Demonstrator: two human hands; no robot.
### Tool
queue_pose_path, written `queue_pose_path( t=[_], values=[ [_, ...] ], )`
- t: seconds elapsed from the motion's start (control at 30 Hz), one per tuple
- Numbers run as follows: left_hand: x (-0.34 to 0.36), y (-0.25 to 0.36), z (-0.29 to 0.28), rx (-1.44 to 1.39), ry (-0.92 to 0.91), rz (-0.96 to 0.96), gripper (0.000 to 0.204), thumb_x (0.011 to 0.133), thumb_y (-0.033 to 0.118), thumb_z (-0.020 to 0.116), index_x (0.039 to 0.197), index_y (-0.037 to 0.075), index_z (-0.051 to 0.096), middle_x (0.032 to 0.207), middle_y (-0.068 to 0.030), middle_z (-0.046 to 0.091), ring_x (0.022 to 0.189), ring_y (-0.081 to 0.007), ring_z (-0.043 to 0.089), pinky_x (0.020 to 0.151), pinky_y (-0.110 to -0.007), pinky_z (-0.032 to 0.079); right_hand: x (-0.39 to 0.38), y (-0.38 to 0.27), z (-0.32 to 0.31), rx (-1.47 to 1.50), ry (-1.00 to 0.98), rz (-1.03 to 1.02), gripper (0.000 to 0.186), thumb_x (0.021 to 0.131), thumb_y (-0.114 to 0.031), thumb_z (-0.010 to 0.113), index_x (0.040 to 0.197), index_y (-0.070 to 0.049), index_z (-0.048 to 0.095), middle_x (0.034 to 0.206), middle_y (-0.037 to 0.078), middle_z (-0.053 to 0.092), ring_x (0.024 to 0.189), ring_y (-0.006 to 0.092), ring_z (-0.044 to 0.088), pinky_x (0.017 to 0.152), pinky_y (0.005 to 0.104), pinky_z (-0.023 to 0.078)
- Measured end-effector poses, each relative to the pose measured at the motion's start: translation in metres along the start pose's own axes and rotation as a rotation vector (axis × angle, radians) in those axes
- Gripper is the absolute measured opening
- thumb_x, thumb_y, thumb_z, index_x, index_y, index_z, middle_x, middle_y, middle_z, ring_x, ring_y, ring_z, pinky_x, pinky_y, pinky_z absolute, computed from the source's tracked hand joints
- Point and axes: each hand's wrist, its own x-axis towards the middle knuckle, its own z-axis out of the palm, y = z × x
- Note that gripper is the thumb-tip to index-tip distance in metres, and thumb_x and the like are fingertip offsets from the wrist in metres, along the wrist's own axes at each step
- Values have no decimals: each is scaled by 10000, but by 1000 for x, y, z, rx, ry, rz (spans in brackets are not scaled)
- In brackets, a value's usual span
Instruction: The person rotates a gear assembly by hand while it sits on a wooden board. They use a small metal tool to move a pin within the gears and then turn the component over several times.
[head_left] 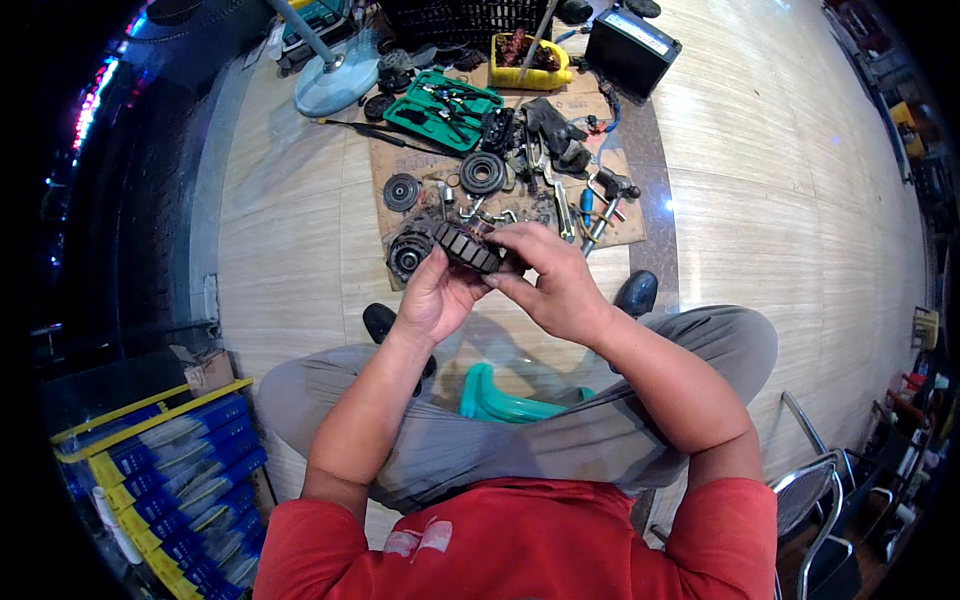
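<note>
My left hand (438, 303) holds a dark round motor part (468, 250) from below, thumb on its near left side. Blocky segments run around its rim, and it looks greasy. The fingers of my right hand (562, 285) are closed on the part's right side, covering that end. The part is tilted above the cardboard (625, 225). Just left of it, a grimy round housing (408, 256) with a central hub lies on the cardboard. Beyond are a pulley-like disc (401, 192) and a thicker black ring-shaped part (482, 173).
A green tool case (445, 108) lies open at the back, near a yellow container (528, 64) and a black battery (633, 52). Gloves (552, 128), a hammer (612, 200) and wrenches lie on the right. A green stool (510, 400) is below me; blue-yellow boxes (185, 490) stand left.
</note>
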Motion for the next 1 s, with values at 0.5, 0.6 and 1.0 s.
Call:
queue_pose_path(
  t=[0.5,0.6,1.0],
  values=[
    [0,14,19,83,-123,-21,904,745,423,815,1429,30,373,1427,-151,468,1291,-276,494,1053,-415,455,-11,-4,-1,2,38,-28,500,706,-82,808,1138,-27,562,1125,190,592,1009,378,596,837,408,515],
    [2,17,22,94,-154,-45,928,717,395,843,1434,45,370,1436,-147,458,1296,-270,490,1065,-409,445,-13,-2,0,7,37,-15,511,699,-92,817,1138,-29,563,1130,188,588,989,361,602,818,395,520],
    [4,40,29,184,-75,107,903,600,95,911,1365,69,431,1440,-135,453,1269,-251,515,1066,-398,444,-14,-1,9,858,-249,738,513,881,-193,719,1286,35,502,1129,125,631,884,197,672,719,311,561]
  ],
)
